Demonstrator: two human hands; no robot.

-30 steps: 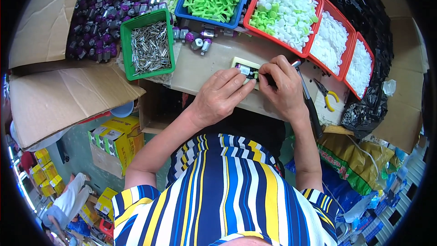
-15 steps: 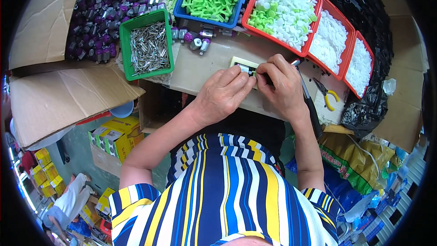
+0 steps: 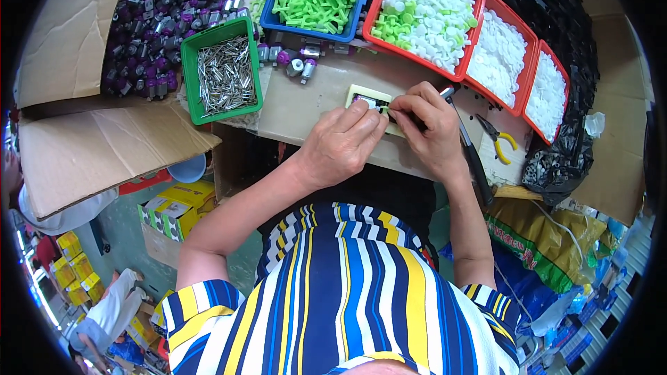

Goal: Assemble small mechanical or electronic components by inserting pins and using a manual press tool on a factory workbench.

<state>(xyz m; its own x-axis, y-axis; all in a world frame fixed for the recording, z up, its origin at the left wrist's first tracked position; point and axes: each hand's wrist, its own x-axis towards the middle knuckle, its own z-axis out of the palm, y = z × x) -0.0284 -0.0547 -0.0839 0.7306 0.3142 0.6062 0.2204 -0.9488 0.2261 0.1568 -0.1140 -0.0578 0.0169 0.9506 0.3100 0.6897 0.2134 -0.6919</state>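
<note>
A small cream block-shaped fixture lies on the cardboard-covered bench in front of me. In its recess sits a small silver-and-black part. My left hand is closed, thumb and fingers pressed together over the fixture's near left side; they cover whatever they hold. From the other side, my right hand pinches at the fixture's right end, where a bit of pale green shows at the fingertips. Both hands almost meet over the fixture.
Beyond my hands stand a green bin of metal pins, a blue bin of green plastic parts and red bins of white and green pieces. Purple-and-silver motor-like parts heap at left. Yellow-handled pliers and a black-handled tool lie right.
My right fingers have shifted slightly at the fixture's right end, and the left hand stays at the same spot. The whole view has moved a little.
</note>
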